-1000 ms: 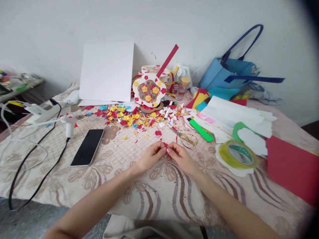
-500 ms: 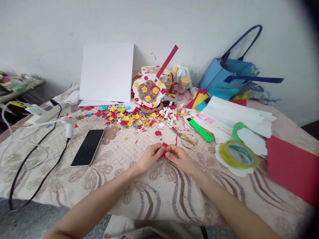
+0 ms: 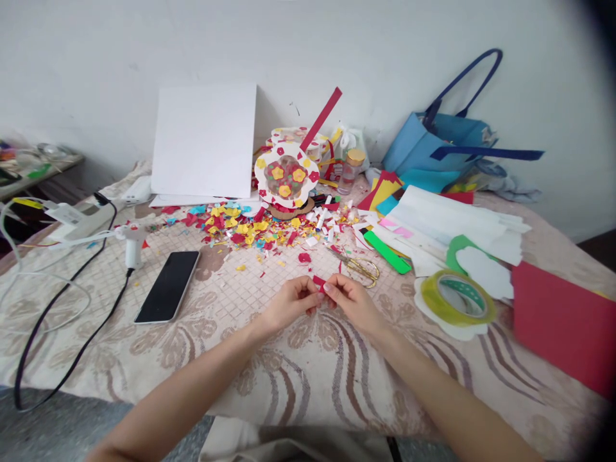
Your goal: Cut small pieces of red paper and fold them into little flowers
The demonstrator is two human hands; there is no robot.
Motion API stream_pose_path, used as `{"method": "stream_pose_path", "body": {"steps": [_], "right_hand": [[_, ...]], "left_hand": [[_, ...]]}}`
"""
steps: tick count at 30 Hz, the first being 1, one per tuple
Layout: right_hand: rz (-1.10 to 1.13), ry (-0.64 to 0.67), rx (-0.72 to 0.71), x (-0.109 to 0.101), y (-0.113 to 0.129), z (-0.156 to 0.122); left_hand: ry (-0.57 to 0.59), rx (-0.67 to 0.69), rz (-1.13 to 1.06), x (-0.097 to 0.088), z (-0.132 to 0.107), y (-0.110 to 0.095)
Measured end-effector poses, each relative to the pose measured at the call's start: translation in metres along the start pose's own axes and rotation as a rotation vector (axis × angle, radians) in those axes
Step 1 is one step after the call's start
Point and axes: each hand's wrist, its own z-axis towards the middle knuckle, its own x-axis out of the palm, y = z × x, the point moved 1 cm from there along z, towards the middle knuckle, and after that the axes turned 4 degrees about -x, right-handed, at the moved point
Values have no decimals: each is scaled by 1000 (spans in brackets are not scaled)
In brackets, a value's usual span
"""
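A small piece of red paper (image 3: 319, 282) is pinched between my two hands, low over the tablecloth (image 3: 240, 359). My left hand (image 3: 293, 299) grips its left side with thumb and fingers closed. On the other side, my right hand (image 3: 351, 299) holds it the same way, the two thumbs close together. Just beyond my right hand lie gold-handled scissors (image 3: 362, 271). A red paper scrap (image 3: 304, 257) rests a little ahead of my hands. Fingers partly cover the held paper, so its full shape is hidden.
Colourful paper scraps (image 3: 245, 228) spread before a flower-decorated paper fan (image 3: 287, 174). A phone (image 3: 168, 286) and a glue gun (image 3: 133, 247) with its cable lie left. To the right are a green utility knife (image 3: 387, 251), yellow tape (image 3: 455, 298), red paper (image 3: 561, 327) and a blue bag (image 3: 418, 144).
The red paper has turned between my fingers, and more of its flat face shows. My thumbs have shifted slightly on it. The view has moved a little.
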Motion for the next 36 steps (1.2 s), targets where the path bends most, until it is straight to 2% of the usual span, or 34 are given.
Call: {"method": "stream_pose_path", "body": {"steps": [4,7,10,13,17,20,23,28,30,32,34,36], "right_hand": [[-144,-24,-44,0,4,0],[-325,-42,-94,-10,8,2],[-572,-190,-162,-35,6,9],[-825,-306,-146,-65,-5,15],[-977,-276,-109,-87,-21,19],[-1054,-247,-119,-90,-27,20],[-1102,-223,-115,-88,-30,21],[-1198,-212,-117,-84,-30,22],[-1181,-251,-106,-83,-27,22],[-1057,-296,-82,-83,-21,21],[-820,-302,-59,-79,-15,19],[-544,-248,-43,-69,-10,17]], "left_hand": [[-33,-19,-25,1,-1,-3],[-90,-11,-6,0,1,-3],[-138,-6,7,-1,3,-3],[-172,-26,-21,-3,5,-1],[-148,-106,-74,-5,7,2],[-57,-167,-80,-4,7,5],[-17,-187,-63,-3,6,8],[-88,-118,-78,-5,8,6],[-139,-68,-85,-7,9,3],[-189,-27,-80,-9,8,-1],[-230,-5,-59,-10,7,-4],[-242,-5,-36,-10,6,-6]]}}
